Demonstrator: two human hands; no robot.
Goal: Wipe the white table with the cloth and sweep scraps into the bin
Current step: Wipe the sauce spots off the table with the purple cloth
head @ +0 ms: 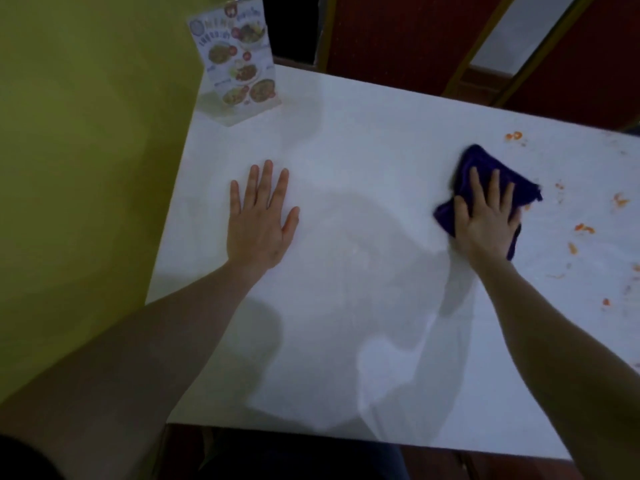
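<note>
Cloth (485, 168) under right hand (486, 220) (flat).

Fuzzy purple cloth (485, 168) on smooth, glossy table (346, 168).

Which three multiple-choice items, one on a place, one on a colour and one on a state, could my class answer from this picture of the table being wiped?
1. Where do the orange scraps lie on the white table?
A. by the menu stand
B. on the right of the cloth
C. under the left hand

2. What colour is the cloth?
A. dark purple
B. yellow
C. red

3. What is the left hand doing?
A. gripping the cloth
B. lifting the menu stand
C. lying flat and open on the table

Key: 1 B, the scraps dot the right end of the table; 2 A, dark purple under the right hand; 3 C, its fingers are spread on bare table, while the menu stand stands untouched.
</note>
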